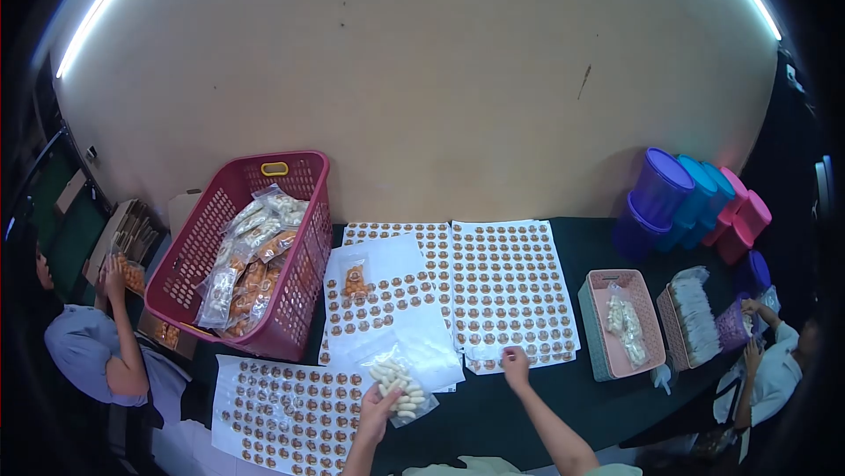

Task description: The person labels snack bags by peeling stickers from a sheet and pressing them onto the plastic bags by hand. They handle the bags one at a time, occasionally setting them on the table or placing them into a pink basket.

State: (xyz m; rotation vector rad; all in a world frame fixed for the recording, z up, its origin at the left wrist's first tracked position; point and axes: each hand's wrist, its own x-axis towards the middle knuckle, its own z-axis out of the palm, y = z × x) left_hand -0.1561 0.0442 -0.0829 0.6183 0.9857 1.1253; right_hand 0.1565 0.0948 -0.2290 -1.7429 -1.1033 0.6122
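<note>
My left hand [377,414] grips a clear plastic bag [405,391] filled with white, finger-shaped pieces. The bag is tilted over the lower edge of the sticker sheets. My right hand [517,367] is at the bottom edge of a sheet of round brown stickers [510,291], its fingers pinched together; whatever is between them is too small to make out. On a partly used sticker sheet [378,256] lies a small bag of orange pieces [354,280]. Another sticker sheet [286,410] lies at the lower left, beside my left forearm.
A maroon basket [308,273] full of snack bags stands left. To the right are a pink basket [596,300] holding white-filled bags, a basket of clear bags [695,317] and stacked colourful tubs [660,185]. People work at left [92,353] and right [770,379].
</note>
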